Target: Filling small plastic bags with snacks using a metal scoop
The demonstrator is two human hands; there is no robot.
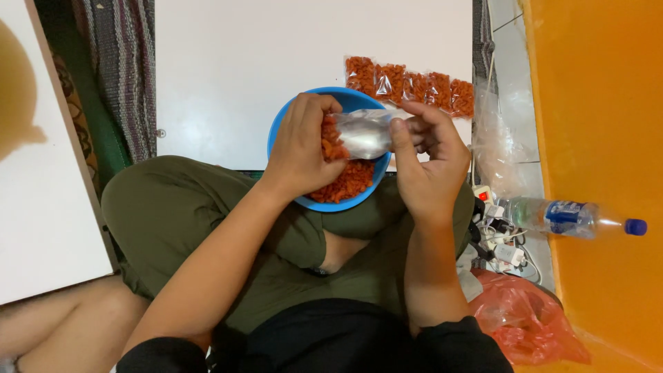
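Orange snack pieces are lying heaped in a blue bowl at the centre of the head view, the bowl resting on the person's lap at the near edge of a white desk. The left hand is reaching into the bowl, its fingers curling closed over a pinch of the pieces right at the mouth of a clear plastic pouch. The right hand is gripping that pouch from the right, fingers closed on its edge and holding it sideways above the bowl. Just behind the bowl, toward the upper right of the frame, a row of filled pouches is lying on the desk. At the right edge a plastic water bottle is lying on its side, and a red plastic bag is sitting at the lower right.
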